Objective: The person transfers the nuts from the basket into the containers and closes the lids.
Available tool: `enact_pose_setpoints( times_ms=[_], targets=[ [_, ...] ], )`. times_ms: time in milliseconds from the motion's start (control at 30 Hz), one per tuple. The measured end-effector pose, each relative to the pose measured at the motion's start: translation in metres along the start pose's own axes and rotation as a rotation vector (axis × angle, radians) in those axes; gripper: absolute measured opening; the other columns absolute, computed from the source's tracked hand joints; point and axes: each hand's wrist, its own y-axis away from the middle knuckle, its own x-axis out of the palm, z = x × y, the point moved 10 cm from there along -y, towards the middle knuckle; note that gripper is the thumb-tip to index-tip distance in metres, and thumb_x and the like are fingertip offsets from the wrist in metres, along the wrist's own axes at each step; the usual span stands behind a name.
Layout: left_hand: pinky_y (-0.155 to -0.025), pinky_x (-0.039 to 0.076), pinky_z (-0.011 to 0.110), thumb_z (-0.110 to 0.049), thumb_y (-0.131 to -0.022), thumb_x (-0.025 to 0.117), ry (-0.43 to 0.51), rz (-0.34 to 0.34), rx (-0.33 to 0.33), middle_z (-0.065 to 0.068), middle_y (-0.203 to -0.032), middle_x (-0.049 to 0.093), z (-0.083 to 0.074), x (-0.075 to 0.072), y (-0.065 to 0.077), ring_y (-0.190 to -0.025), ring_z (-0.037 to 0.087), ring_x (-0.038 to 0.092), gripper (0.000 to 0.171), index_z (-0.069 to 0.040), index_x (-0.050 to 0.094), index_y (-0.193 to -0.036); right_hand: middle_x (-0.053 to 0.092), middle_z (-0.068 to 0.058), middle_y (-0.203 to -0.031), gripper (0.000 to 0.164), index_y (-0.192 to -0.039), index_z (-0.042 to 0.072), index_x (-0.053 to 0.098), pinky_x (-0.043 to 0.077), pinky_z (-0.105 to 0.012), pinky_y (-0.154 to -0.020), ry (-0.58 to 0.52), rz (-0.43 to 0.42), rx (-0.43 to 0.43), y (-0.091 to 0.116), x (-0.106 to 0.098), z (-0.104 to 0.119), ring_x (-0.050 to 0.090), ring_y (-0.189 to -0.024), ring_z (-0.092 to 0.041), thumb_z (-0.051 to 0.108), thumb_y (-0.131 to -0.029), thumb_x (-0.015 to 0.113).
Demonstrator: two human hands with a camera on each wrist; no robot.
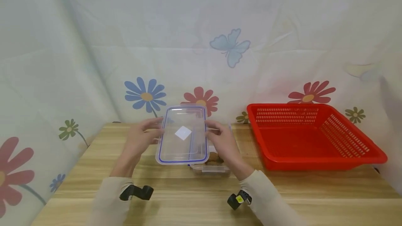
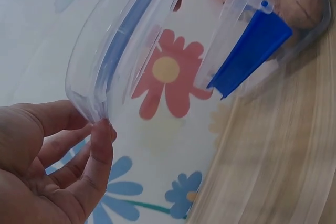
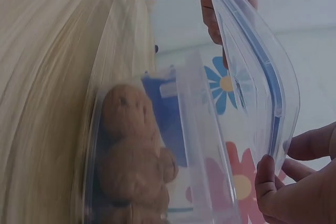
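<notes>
A clear plastic lid (image 1: 176, 149) with a blue sealing ring and a white diamond-shaped label is held up between both hands, tilted. My left hand (image 1: 141, 140) pinches its left edge between thumb and fingers. On the opposite edge my right hand (image 1: 224, 144) pinches it the same way. Behind and below the lid, apart from it, a clear food container (image 1: 215, 169) stands on the table, partly hidden by the lid and right hand. Its blue side latch (image 2: 254, 51) hangs outward. Brown, rounded, lumpy items (image 3: 131, 171) lie inside; their kind is unclear.
A red plastic basket (image 1: 292, 142) with perforated sides stands to the right of the container. The wood-grain table (image 1: 176, 191) reaches back to a curtain (image 1: 176, 16) printed with flowers and butterflies. Each wrist wears a small black camera.
</notes>
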Motion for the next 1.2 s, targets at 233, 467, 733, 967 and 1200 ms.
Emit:
enact_pose_setpoints(
  times_ms=[233,467,733,967,1200],
  targets=[
    [-0.078,0.066,0.031,-0.008,-0.099,0.072,0.065,0.011,0.011,0.026,-0.129,0.068,-0.004,0.028,-0.009,-0.097,0.025,0.072,0.046,-0.002,0.064,-0.144,0.067,-0.022,-0.135,0.038,-0.138,-0.004,0.066,0.057,-0.048,-0.103,-0.007,-0.050,-0.017,-0.002,-0.024,-0.005,0.065,-0.118,-0.038,-0.004,-0.101,0.061],
    [-0.078,0.067,0.033,-0.005,-0.097,0.073,0.123,0.022,0.008,0.027,-0.125,0.068,-0.007,0.054,-0.015,-0.091,0.023,0.073,0.046,-0.001,0.066,-0.142,0.067,-0.019,-0.136,0.040,-0.144,0.003,0.065,0.056,-0.049,-0.105,0.094,-0.059,0.067,-0.002,-0.047,-0.015,0.063,-0.121,-0.036,0.003,-0.105,0.059],
    [-0.081,0.067,0.036,-0.005,-0.098,0.072,0.207,0.035,-0.007,0.028,-0.128,0.068,-0.003,0.077,-0.019,-0.096,0.032,0.074,0.046,0.000,0.064,-0.143,0.062,-0.021,-0.144,0.041,-0.146,0.001,0.062,0.051,-0.051,-0.112,0.086,-0.073,0.101,-0.006,-0.063,-0.017,0.060,-0.125,-0.038,0.000,-0.106,0.054],
    [-0.080,0.067,0.033,-0.001,-0.100,0.063,0.246,0.016,-0.024,0.028,-0.124,0.069,-0.004,0.083,-0.017,-0.090,0.025,0.074,0.042,0.001,0.065,-0.142,0.055,-0.015,-0.152,0.041,-0.150,0.007,0.058,0.044,-0.050,-0.120,0.040,-0.049,0.174,-0.006,-0.068,-0.021,0.055,-0.134,-0.036,0.006,-0.110,0.047],
    [-0.084,0.066,0.036,0.003,-0.097,0.067,0.213,0.060,0.063,0.023,-0.125,0.071,-0.006,0.087,-0.016,-0.101,0.030,0.075,0.042,-0.002,0.069,-0.138,0.057,-0.014,-0.150,0.042,-0.151,0.008,0.058,0.043,-0.053,-0.120,0.071,-0.025,0.195,-0.007,-0.076,-0.018,0.056,-0.131,-0.036,0.011,-0.111,0.046]
  ],
)
